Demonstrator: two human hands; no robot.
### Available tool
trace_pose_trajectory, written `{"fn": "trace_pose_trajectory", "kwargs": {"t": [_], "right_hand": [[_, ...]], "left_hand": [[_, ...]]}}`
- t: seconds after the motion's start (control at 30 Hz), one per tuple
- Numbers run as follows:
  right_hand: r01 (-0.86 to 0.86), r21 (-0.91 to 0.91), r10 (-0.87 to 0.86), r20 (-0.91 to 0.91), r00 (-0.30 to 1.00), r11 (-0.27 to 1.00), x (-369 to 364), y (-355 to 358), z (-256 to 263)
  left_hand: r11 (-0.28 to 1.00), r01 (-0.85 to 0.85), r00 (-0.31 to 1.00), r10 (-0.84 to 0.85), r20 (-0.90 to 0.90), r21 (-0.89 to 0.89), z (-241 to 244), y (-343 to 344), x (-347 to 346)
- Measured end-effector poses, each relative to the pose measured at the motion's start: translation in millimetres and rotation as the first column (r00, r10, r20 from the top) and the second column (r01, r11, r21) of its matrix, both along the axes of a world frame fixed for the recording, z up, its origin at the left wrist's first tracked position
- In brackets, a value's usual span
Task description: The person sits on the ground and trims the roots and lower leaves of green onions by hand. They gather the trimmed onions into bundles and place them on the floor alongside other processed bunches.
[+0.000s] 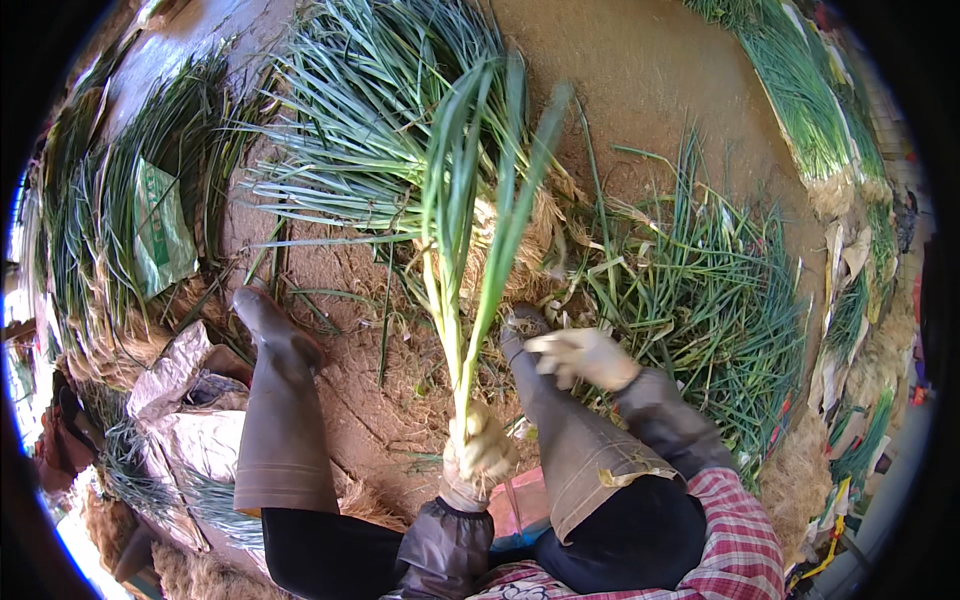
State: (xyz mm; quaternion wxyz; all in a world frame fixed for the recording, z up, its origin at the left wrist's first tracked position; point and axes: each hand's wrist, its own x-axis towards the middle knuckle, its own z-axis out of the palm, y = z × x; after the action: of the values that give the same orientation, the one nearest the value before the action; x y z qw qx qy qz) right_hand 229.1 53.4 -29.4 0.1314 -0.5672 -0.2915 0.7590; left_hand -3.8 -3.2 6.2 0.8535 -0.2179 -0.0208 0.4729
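My left hand (pixel 484 454), in a pale work glove, grips a few green onions (pixel 450 300) near their root ends. Their white stalks rise from the fist, and the green leaves fan out away from me, blurred at the tips. My right hand (pixel 585 360), gloved too and blurred, hangs over my right rubber boot (pixel 562 435). Its fingers are apart, with nothing visible in them. Beyond both hands lies a big heap of green onions (pixel 375 135), with its pale brown roots (pixel 517 247) towards me.
Loose trimmed leaves (pixel 697 300) pile up on the right. More onion bundles stand at left (pixel 150 187) and far right (pixel 802 97). A green-printed plastic bag (pixel 161 232) rests on the left ones. My left boot (pixel 285 405) stands on the littered dirt floor (pixel 360 337).
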Motion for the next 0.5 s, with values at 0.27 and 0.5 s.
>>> {"fn": "trace_pose_trajectory", "kwargs": {"t": [0.27, 0.5], "right_hand": [[0.136, 0.244, -0.063, -0.286, 0.956, 0.96, -87, 97, -40], [0.101, 0.643, -0.243, 0.137, 0.96, 0.759, -71, 59, -65]], "left_hand": [[0.961, 0.215, 0.919, -0.26, -0.296, -0.175, -16, 1, 9], [0.909, 0.14, 0.473, -0.41, -0.78, -0.393, -6, 6, 9]]}}
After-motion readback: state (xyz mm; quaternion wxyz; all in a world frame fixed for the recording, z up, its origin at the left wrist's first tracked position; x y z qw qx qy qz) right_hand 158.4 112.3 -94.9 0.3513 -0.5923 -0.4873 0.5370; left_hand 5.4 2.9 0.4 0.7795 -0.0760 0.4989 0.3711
